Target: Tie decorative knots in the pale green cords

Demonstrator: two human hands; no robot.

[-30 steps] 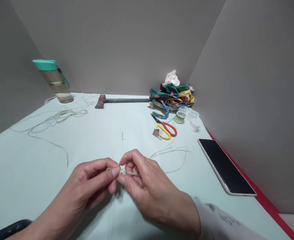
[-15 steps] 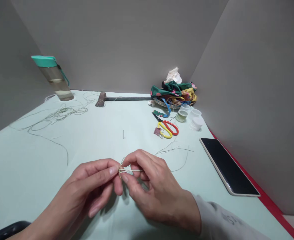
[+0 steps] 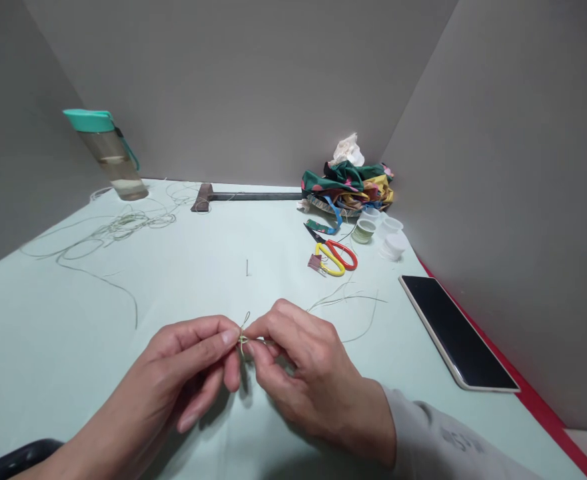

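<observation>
My left hand [image 3: 178,363] and my right hand [image 3: 303,367] meet above the pale green table top [image 3: 73,347]. Each pinches a thin pale cord [image 3: 243,339] between thumb and forefinger. The cord forms a small knotted bundle with a short end sticking up, and my fingertips hide part of it. Loose strands of similar cord [image 3: 346,300] lie on the table just beyond my right hand. A grey sleeve [image 3: 438,440] covers my right forearm.
Red-and-yellow scissors [image 3: 336,257], a binder clip [image 3: 314,262], a cord spool [image 3: 364,231] and plastic cups [image 3: 392,245] stand ahead right, before a fabric pile [image 3: 348,183]. A phone [image 3: 456,331] lies right. A cord tangle [image 3: 123,227] and a bottle [image 3: 108,157] are left.
My hands have drawn closer together around the cord, with my right hand shifting left. The cord's stretch between them has shortened, and a short end now stands up from the knot.
</observation>
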